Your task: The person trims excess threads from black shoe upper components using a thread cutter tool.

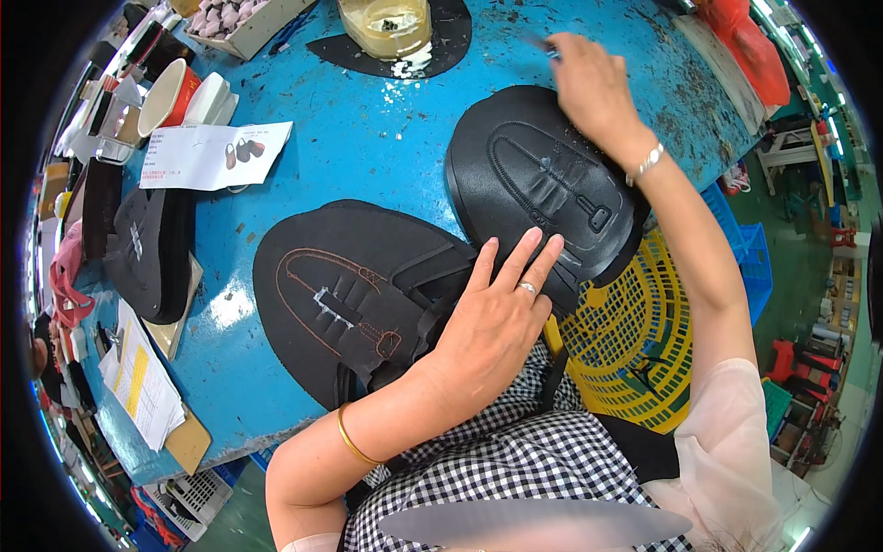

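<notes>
While the left hand [497, 317] lies spread on the black leather piece [543, 184], the right hand [589, 83] pinches a brush [543, 44] beyond it.

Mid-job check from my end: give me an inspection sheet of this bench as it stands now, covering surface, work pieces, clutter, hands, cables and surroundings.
Surface: blue table, scuffed, with white flecks near the far edge.
Job's things: two black oval pieces; the right piece has moulded ridges, the left piece carries brown outline marks and straps.
Clutter: glue jar on a dark mat, printed sheet, red cup, stacked black pieces, papers.
Hands: left hand presses flat where the two pieces meet; right hand holds a thin brush-like tool, tip unclear.
Cables: nothing seen.
Surroundings: yellow basket beside the lap, blue crates, workshop floor beyond.
</notes>
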`<state>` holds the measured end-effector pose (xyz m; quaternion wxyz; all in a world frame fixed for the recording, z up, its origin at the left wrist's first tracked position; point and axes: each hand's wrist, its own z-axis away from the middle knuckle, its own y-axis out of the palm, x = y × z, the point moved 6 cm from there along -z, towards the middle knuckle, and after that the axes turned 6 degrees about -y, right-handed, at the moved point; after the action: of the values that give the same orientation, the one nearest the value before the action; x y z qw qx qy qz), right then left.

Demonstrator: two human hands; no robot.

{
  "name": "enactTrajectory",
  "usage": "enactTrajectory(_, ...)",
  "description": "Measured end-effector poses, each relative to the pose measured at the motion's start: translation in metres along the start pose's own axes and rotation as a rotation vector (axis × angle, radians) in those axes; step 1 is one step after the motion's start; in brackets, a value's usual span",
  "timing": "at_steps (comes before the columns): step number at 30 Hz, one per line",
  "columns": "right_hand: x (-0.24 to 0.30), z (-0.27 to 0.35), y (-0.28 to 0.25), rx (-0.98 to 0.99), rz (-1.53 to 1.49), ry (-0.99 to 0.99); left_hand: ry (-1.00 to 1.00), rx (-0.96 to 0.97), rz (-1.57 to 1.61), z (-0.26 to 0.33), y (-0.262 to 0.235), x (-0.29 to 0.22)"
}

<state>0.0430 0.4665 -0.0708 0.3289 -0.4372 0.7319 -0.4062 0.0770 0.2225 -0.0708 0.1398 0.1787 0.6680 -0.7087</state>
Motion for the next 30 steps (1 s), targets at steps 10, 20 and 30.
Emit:
enactTrajectory(10, -0.026, -0.007, 0.014, -0.042, 0.107, -0.061, 0.026, -0.073, 0.021, -0.001, -0.004, -0.004)
enactTrajectory(20, 0.014, 0.02, -0.007, -0.027, -0.09, -0.109, 0.03, -0.073, -0.034, -0.005, -0.003, -0.002)
enactTrajectory(30, 0.071, 0.094, -0.084, 0.057, -0.364, -0.31, 0.02, -0.07, -0.056, -0.003, 0.004, 0.002)
